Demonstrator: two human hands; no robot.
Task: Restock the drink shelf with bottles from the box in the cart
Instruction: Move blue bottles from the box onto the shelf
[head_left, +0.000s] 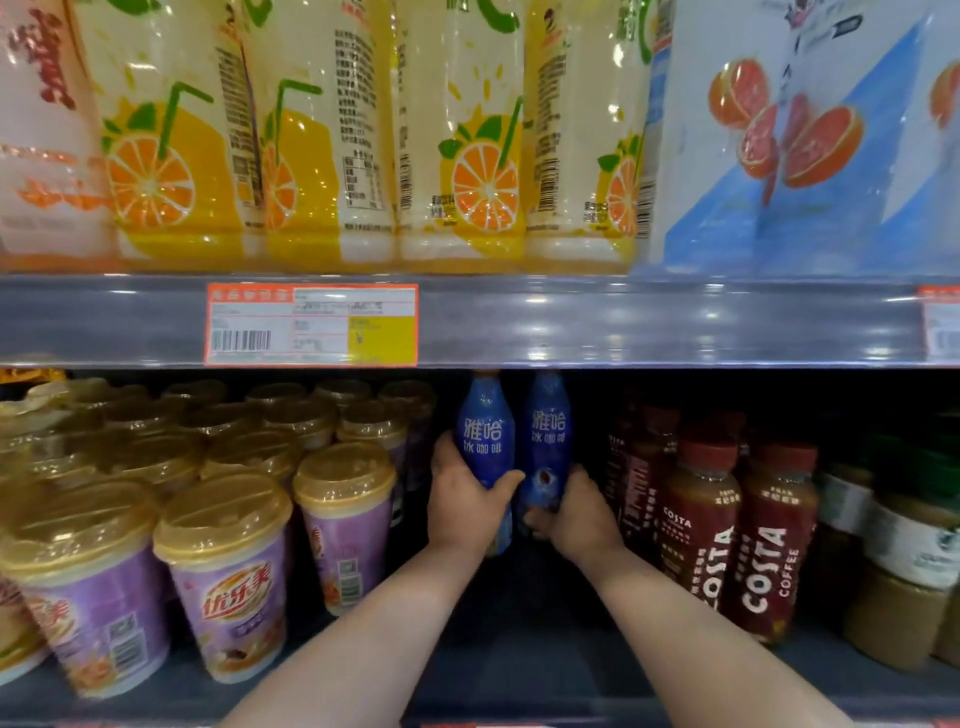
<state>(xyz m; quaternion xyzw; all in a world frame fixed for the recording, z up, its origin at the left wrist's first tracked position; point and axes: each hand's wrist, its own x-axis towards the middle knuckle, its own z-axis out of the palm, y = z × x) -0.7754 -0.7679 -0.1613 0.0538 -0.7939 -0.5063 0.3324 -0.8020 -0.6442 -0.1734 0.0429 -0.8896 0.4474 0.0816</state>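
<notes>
Two blue coffee bottles with white lettering stand upright, side by side, deep in the lower shelf's gap. My left hand (465, 501) grips the left blue bottle (485, 431) around its lower half. My right hand (574, 512) grips the right blue bottle (548, 426) near its base. Both forearms reach in over the dark shelf floor (519, 649). The bottles' caps are hidden behind the upper shelf's front rail (623, 322). The cart and its box are out of view.
Purple milk-tea cups with gold lids (223, 571) fill the lower shelf at left. Red-capped Costa coffee bottles (769, 545) stand close at right, with jars (904, 571) beyond. Orange juice bottles (311, 130) and a blue grapefruit pack (805, 135) sit on the upper shelf.
</notes>
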